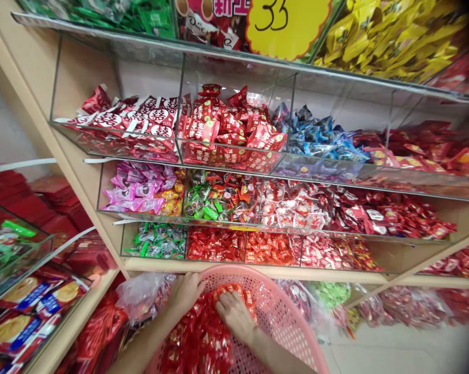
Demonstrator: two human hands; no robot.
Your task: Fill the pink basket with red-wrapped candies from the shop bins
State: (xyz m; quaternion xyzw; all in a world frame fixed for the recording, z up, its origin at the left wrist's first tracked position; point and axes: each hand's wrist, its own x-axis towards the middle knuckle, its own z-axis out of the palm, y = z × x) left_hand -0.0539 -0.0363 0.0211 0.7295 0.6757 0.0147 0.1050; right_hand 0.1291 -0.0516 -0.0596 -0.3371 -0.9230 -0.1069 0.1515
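Note:
A round pink plastic basket (284,317) with perforated walls sits low in front of the shelves, holding many red wrapped candies (203,337). At its back left rim is my left hand (187,291), its fingers bent over the edge. My right hand (232,311) reaches inside and rests on the candies, fingers curled down among the red wrappers. What lies under its fingertips is hidden. Just behind the rim, the lowest shelf row holds red candies (215,245) and orange-red candies (269,249) in clear bins.
Tiered shelves with clear bins rise ahead, holding pink candies (135,189), blue candies (320,137) and yellow packets (393,39). A wooden upright (63,161) stands left, beside packaged biscuits (35,296). Bagged sweets (405,306) lie under the shelves, above the tiled floor (398,348).

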